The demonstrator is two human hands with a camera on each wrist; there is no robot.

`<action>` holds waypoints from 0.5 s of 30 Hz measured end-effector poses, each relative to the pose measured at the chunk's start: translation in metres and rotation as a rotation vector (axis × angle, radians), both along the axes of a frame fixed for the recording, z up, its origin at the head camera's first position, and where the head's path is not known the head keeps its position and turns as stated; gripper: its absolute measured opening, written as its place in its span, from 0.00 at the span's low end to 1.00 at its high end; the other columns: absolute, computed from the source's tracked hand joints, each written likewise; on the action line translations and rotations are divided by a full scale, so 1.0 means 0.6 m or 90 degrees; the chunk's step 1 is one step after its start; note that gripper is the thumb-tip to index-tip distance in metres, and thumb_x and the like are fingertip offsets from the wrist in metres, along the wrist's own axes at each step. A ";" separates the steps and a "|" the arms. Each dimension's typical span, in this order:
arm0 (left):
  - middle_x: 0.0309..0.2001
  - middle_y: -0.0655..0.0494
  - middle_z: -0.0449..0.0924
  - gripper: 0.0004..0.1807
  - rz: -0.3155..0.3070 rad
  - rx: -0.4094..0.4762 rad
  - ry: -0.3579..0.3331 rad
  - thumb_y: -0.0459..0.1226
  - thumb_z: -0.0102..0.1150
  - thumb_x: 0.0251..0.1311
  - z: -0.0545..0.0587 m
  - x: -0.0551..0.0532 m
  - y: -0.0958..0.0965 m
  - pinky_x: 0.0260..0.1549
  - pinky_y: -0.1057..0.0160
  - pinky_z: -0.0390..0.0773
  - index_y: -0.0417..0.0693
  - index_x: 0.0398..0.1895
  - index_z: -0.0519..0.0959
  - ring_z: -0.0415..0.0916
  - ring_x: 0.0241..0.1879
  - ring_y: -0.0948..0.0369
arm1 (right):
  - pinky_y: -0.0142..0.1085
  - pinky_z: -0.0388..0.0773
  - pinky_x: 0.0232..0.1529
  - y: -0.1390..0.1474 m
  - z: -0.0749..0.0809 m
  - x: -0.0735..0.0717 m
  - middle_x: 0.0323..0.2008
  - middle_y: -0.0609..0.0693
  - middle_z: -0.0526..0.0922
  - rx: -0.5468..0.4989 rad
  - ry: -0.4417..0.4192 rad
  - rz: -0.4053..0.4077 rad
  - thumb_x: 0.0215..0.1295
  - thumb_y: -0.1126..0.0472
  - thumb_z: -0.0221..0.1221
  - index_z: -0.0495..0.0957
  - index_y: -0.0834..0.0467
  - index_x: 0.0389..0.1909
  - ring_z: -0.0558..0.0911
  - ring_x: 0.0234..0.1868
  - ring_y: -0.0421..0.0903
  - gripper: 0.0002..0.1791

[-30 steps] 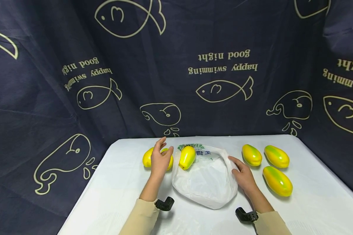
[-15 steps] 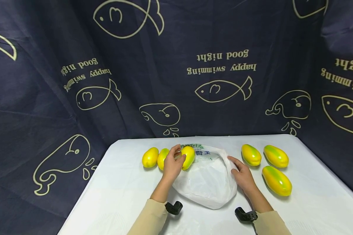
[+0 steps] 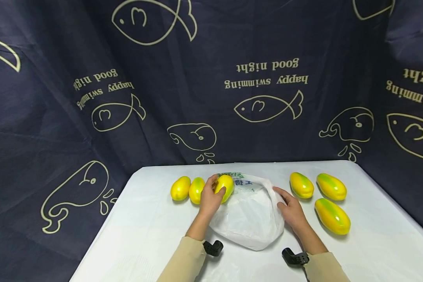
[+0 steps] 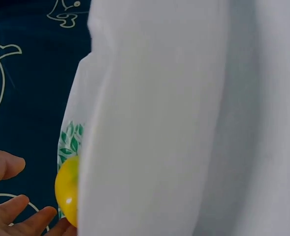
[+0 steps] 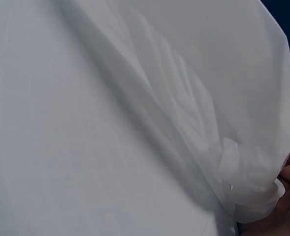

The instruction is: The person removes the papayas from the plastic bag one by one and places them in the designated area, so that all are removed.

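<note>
A yellow-green papaya (image 3: 226, 183) lies at the left side of the mouth of a white plastic bag (image 3: 246, 223). Beside it is my left hand (image 3: 211, 197), its thumb overlapping the fruit in the head view. The left wrist view shows that hand's fingers (image 4: 36, 220) spread, with the thumb apart from the papaya (image 4: 67, 191); the bag's wall hides part of the fruit. My right hand (image 3: 291, 209) grips the bag's right rim, holding the mouth wide. In the right wrist view, bunched plastic (image 5: 255, 191) covers most of its fingers.
Two papayas, one far left (image 3: 180, 188) and one nearer the bag (image 3: 196, 191), lie left of my left hand. Three more papayas (image 3: 332, 216) lie to the right of my right hand. A dark patterned cloth (image 3: 183, 90) hangs behind the white table (image 3: 134, 235).
My left hand has moved right, from over the left papayas to the papaya at the bag's mouth. My right hand keeps its grip on the bag's rim.
</note>
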State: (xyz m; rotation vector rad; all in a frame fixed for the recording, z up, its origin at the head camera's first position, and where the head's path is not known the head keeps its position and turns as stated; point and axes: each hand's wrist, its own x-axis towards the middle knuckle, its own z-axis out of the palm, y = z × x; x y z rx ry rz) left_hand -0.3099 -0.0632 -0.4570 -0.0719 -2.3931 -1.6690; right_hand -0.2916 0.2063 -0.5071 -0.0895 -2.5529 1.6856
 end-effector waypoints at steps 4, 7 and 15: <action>0.70 0.41 0.69 0.32 0.006 -0.016 -0.003 0.32 0.62 0.62 -0.005 -0.003 0.005 0.70 0.48 0.69 0.41 0.70 0.67 0.68 0.70 0.44 | 0.54 0.53 0.79 0.003 0.000 -0.001 0.77 0.59 0.60 -0.001 -0.002 0.007 0.68 0.70 0.44 0.63 0.57 0.74 0.55 0.79 0.58 0.32; 0.70 0.40 0.69 0.33 0.009 -0.034 -0.002 0.31 0.63 0.61 -0.009 -0.003 0.007 0.70 0.47 0.69 0.40 0.70 0.66 0.68 0.70 0.44 | 0.54 0.53 0.79 0.004 -0.001 -0.001 0.77 0.59 0.59 -0.005 -0.003 0.011 0.68 0.71 0.43 0.62 0.58 0.74 0.55 0.79 0.58 0.32; 0.68 0.41 0.71 0.36 0.024 -0.081 -0.012 0.31 0.67 0.58 -0.020 -0.015 0.013 0.71 0.47 0.67 0.40 0.70 0.66 0.68 0.70 0.45 | 0.54 0.52 0.79 0.001 0.000 -0.001 0.77 0.58 0.60 -0.003 -0.009 0.006 0.68 0.70 0.44 0.62 0.57 0.74 0.55 0.79 0.58 0.32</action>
